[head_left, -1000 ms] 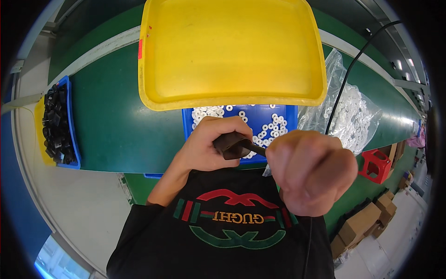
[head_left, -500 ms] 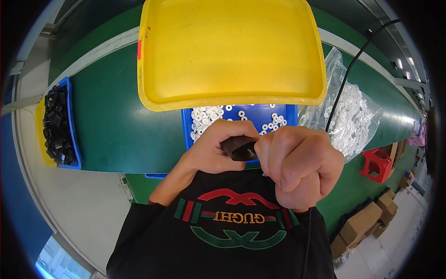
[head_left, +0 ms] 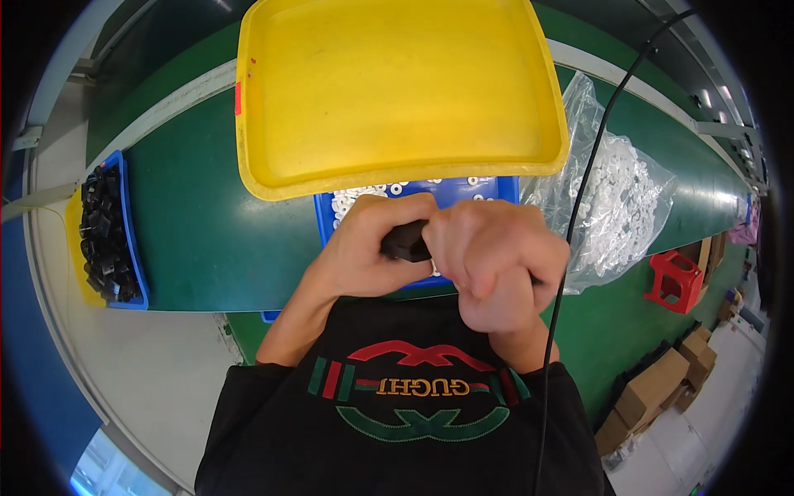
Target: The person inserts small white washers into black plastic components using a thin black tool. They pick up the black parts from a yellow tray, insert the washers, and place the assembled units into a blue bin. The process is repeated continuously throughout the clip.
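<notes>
Part (head_left: 405,240), dark, held in front of chest over near side of blue tray (head_left: 321,221). Left hand (head_left: 364,248): fingers wrapped round it, thumb below. Right hand (head_left: 500,256): fingers curled tight at its right end; contents hidden, can't tell what's inside. Handling, my guess: light, stiff, probably plastic; smooth faces may slip, not very fragile. Best hold: long outer sides, firm wrap, right end left free. White rings (head_left: 351,202) lie in tray.
</notes>
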{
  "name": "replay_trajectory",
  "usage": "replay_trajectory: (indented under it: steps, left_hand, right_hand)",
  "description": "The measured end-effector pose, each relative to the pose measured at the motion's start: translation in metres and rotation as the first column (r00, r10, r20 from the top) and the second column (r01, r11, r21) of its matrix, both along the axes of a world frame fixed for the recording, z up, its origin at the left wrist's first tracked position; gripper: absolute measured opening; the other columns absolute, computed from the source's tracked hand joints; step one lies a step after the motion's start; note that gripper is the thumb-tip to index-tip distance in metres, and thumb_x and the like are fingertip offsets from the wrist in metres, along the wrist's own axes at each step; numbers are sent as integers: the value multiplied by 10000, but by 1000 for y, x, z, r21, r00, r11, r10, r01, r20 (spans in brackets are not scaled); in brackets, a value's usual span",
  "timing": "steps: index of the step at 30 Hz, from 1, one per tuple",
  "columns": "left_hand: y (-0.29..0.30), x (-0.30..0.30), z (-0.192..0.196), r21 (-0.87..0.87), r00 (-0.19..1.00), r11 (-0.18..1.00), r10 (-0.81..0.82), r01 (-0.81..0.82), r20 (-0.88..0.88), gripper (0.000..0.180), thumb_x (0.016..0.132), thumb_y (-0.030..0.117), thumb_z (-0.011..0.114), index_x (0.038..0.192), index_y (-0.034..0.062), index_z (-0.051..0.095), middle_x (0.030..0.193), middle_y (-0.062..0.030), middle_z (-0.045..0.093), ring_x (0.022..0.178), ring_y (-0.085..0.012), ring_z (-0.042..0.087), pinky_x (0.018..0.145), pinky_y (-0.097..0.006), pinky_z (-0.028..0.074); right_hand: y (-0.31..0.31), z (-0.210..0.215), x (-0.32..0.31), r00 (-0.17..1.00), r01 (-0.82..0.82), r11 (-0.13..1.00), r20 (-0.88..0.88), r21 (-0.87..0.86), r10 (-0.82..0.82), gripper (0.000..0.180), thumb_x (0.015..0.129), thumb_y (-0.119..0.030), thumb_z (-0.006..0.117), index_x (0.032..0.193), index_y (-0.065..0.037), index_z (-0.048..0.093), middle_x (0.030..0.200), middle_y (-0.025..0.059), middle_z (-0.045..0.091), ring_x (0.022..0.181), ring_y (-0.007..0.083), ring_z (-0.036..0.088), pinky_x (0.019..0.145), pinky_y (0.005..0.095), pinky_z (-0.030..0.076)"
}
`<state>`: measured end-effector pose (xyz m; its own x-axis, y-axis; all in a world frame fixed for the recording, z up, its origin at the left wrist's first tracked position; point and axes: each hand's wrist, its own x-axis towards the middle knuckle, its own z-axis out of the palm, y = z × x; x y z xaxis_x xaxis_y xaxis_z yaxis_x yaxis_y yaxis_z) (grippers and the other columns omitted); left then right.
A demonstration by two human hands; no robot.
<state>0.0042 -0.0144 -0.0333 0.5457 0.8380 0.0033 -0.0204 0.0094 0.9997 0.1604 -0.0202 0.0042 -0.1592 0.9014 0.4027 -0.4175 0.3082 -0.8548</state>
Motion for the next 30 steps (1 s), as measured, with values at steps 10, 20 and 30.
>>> replay_trajectory:
  steps: [10,20,30]
  left_hand:
    - [-9,-5,-9,-119,956,991,93,-61,280,314,585,-3,634,896,-26,602,726,-48,543,675,-103,495,643,-227,420]
    - [-8,-12,-20,28,968,999,-36,29,250,293,578,6,636,869,-12,607,708,-36,533,645,-82,465,581,-227,371]
    - [6,-16,17,83,973,984,-143,160,-179,268,605,17,625,872,1,613,699,-55,566,597,-101,507,513,-257,387]
  right_hand:
    - [0,22,3,998,-53,998,-46,-28,51,179,676,108,409,616,-36,497,580,45,468,472,160,440,448,268,356]
    - [-3,16,-4,992,-77,997,-106,-21,74,256,804,115,422,612,-50,458,565,34,442,442,113,371,425,257,289]
    - [0,6,-7,982,15,995,-186,-95,-33,145,682,70,418,586,-25,471,550,45,457,454,122,367,435,259,273]
